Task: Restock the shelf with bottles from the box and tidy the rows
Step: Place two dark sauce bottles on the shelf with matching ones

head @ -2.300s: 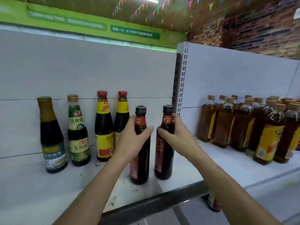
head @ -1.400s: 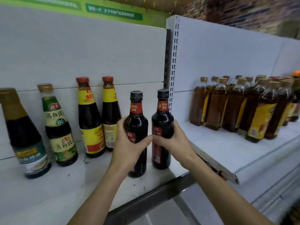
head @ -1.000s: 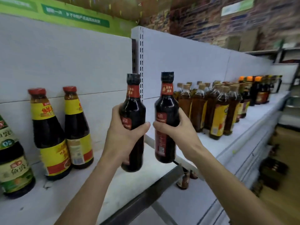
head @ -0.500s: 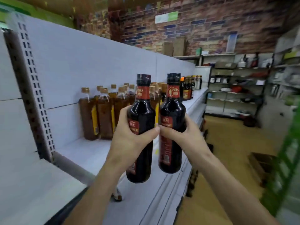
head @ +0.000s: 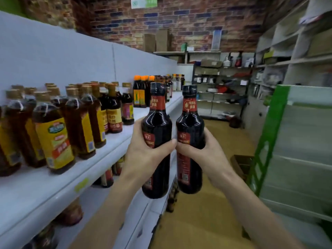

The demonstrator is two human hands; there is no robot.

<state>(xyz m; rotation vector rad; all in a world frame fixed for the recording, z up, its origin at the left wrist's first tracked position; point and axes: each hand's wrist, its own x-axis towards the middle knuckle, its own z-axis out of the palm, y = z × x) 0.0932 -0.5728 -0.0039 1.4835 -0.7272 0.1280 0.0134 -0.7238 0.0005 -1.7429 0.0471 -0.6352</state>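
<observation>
Head view: one shop aisle, seen along its length.
brick wall (head: 188,24): one, across the top centre of the frame.
shelf (head: 45,187): one long white board running from lower left toward the centre, with a white back panel above it.
green-edged rack (head: 269,132): one, at the right edge, blurred.
floor (head: 206,212): tan, lower centre and right.
far shelving (head: 221,96): one unit at centre right under the wall, its goods too small to tell.
amber bottles (head: 53,137): a crowded block standing upright on the shelf at left; they overlap, so the exact count cannot be told.
orange-capped bottles (head: 142,94): three caps show, farther along the shelf.
left dark bottle (head: 157,126): one, upright in mid-air at centre frame, off the shelf's front edge.
right dark bottle (head: 190,126): one, upright just beside the first.
left hand (head: 143,150): wrapped round the left dark bottle's body.
right hand (head: 203,151): wrapped round the right dark bottle's body; the two thumbs nearly meet.
</observation>
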